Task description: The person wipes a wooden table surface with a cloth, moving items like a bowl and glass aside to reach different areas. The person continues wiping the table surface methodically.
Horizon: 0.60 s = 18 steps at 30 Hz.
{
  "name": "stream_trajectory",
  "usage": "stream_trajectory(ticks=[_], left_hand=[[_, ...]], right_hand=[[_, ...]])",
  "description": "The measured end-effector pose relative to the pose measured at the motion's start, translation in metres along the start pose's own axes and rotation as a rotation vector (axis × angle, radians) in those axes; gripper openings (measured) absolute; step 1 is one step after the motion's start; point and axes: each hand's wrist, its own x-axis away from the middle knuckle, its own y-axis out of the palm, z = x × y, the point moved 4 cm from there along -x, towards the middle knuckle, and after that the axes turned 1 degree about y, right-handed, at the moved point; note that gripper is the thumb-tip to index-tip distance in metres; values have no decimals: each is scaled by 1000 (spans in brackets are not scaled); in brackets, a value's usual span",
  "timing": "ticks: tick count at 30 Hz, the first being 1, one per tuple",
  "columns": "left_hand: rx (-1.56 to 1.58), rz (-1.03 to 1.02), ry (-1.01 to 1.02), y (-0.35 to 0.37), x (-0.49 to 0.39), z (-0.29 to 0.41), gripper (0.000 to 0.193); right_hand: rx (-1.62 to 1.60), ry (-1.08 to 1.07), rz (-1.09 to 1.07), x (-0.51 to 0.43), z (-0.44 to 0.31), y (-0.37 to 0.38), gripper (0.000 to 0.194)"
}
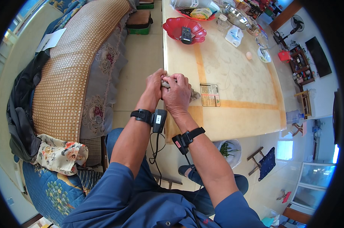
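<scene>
My left hand (154, 85) and my right hand (177, 94) meet at the near left edge of the table (240, 85). Between them is a small grey-beige soft-looking lump (165, 84), mostly hidden by the fingers; its material cannot be told. The fingers of both hands are curled around it. More grey-beige lumpy material (194, 95) shows on the tabletop just right of my right hand. A printed card (209, 95) lies beside that material. Both wrists wear black straps with small cabled devices.
A red scalloped dish (172, 28) holds a remote control (186, 35). Farther right are a tissue pack (234, 36), an egg (249, 55) and a bowl (264, 55). A sofa with a woven mat (66, 71) stands left. A lined bin (231, 154) and a folding stool (266, 164) are below the table.
</scene>
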Motion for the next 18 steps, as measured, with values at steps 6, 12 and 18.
stream_trajectory(ticks=[6,12,18], left_hand=[[-4,-35,-62,-1,-18,-1,13],[127,-75,-99,-10,-8,-6,10],[-145,125,134,-32,29,-3,16]], right_hand=[[9,-19,7,0,0,1,23],[-27,-21,1,1,1,0,23],[-6,3,7,6,3,0,23]])
